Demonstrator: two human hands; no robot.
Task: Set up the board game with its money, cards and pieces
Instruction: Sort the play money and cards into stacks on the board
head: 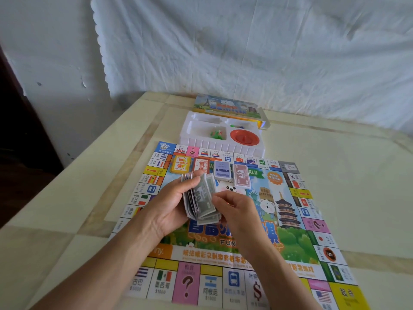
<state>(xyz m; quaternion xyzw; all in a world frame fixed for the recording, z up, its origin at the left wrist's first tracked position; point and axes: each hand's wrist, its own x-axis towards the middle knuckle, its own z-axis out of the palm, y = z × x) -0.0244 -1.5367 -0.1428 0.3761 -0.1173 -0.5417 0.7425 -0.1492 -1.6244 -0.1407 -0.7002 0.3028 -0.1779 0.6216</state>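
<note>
Left hand (172, 204) grips the play money (201, 201) above the board (290, 238), thumb clamped over the far end, evidently steadying it for counting. Its long axis runs away from the person, with the far end tilted slightly left. Right hand (237, 208) appears to pinch the top notes, fingers curled together.

Four card piles (214, 172) lie on the board (290, 231); tray (223, 135) behind.

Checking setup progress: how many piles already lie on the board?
4, in a row near the board's far edge: yellow pile, red-and-white pile partly hidden by the held notes, blue pile, pink pile marked 10. The left hand and right hand may hide others.
</note>
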